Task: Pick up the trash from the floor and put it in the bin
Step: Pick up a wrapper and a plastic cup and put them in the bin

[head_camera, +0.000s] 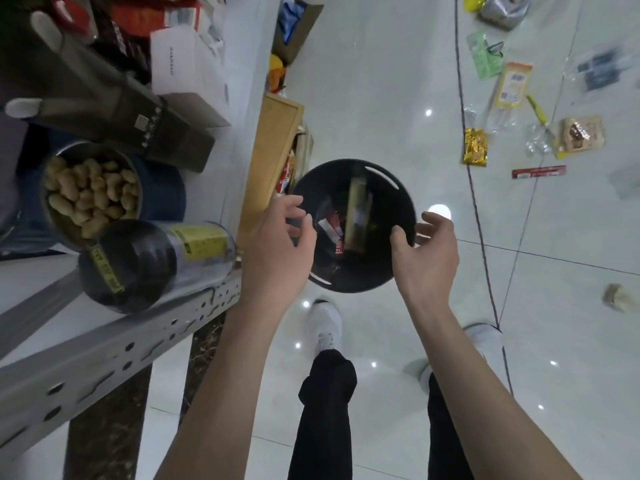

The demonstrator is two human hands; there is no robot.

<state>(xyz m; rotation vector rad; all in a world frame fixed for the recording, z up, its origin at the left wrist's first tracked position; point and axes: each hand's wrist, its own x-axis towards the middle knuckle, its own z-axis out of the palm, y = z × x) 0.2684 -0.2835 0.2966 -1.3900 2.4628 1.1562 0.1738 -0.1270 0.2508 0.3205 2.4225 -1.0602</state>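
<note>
One bin: round black plastic bin (398, 199) stands on glossy white floor tiles (363, 81).
Inside it: long tan wrapper (358, 209), red-and-white wrapper (333, 232).
Hands: left hand (277, 237) and right hand (429, 251) over opposite rims, fingers loosely curled, holding nothing.
Floor trash: gold foil packet (475, 147), red paper strip (539, 172), green plastic packet (485, 58), well apart from bin.

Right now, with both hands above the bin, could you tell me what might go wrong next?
The dark jar lies on its side at the shelf edge near the left hand; a bump might roll it off. The clear wrappers on the glossy floor could be overlooked or slipped on. The bin sits ahead of the shoes and might get kicked.
</note>
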